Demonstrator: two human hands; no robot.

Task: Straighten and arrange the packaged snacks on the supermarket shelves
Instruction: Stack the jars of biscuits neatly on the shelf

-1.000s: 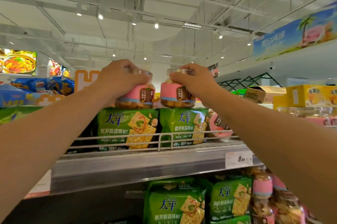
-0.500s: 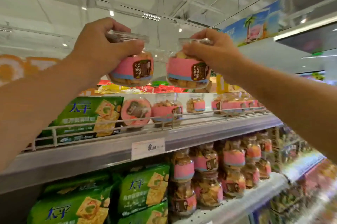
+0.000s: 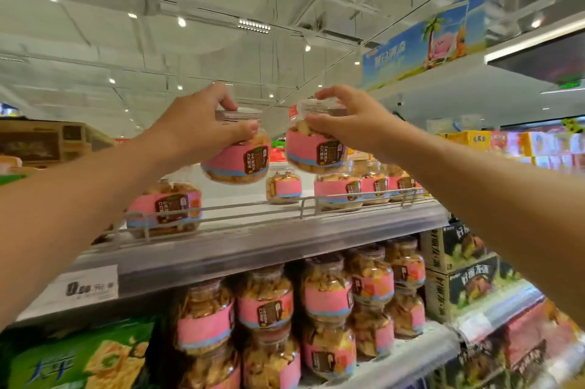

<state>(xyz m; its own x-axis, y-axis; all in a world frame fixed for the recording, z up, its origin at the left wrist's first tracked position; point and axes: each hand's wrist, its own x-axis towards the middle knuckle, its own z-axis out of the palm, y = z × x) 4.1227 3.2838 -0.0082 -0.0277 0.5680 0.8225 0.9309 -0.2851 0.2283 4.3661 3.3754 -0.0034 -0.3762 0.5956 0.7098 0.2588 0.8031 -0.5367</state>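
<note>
Pink-labelled jars: your left hand [image 3: 196, 125] grips the left jar [image 3: 235, 157] by its lid, tilted, above the top shelf [image 3: 269, 239]. Your right hand [image 3: 345, 122] pinches the right jar [image 3: 313, 148] by its lid, just beside it, both clear of the shelved jars [image 3: 338, 190].

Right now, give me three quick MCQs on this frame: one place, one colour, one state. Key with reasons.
1. Where are the two held jars?
A. above the top shelf
B. on the floor
C. in a cart

2. What colour is the held jars' label band?
A. green
B. pink
C. white

3. What is the left hand doing?
A. hanging idle
B. pressing flat on the shelf
C. gripping a jar by its lid

Key: A, the left jar and right jar hang over the top shelf; B, both bands are pink; C, the left hand curls round the clear lid, as the right hand does.
</note>
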